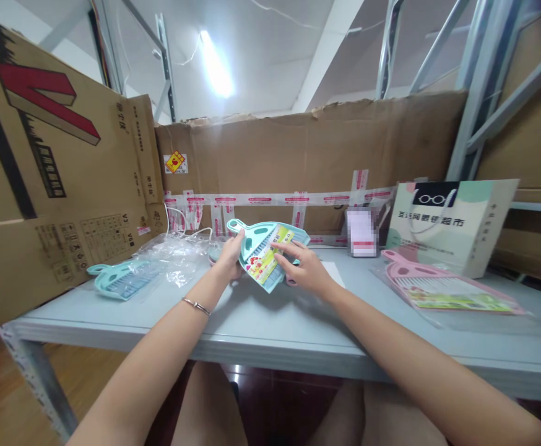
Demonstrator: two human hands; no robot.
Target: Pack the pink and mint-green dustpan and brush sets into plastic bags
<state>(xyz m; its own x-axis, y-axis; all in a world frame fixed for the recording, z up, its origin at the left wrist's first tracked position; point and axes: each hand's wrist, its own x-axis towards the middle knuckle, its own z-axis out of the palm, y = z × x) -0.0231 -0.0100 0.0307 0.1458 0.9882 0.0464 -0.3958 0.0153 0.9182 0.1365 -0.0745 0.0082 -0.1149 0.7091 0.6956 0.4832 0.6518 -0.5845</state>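
A mint-green dustpan [291, 228] with a small brush set in it is held tilted just above the table. A colourful printed label card [264, 265] lies across its front. My left hand [229, 259] grips the dustpan by its left side near the handle, thumb on the front face. Against the card, my right hand [306, 267] rests its fingertips, with the fingers apart. Something pink [291, 280] shows partly beneath the right hand; its kind is hidden.
Left on the table [159, 322] are another mint dustpan set [124, 280] and crumpled clear plastic bags [180, 257]. A bagged pink dustpan set [447, 286], a paper bag [451, 229] and a pixelated phone-like object [362, 232] stand right. Cardboard [261, 155] walls the back.
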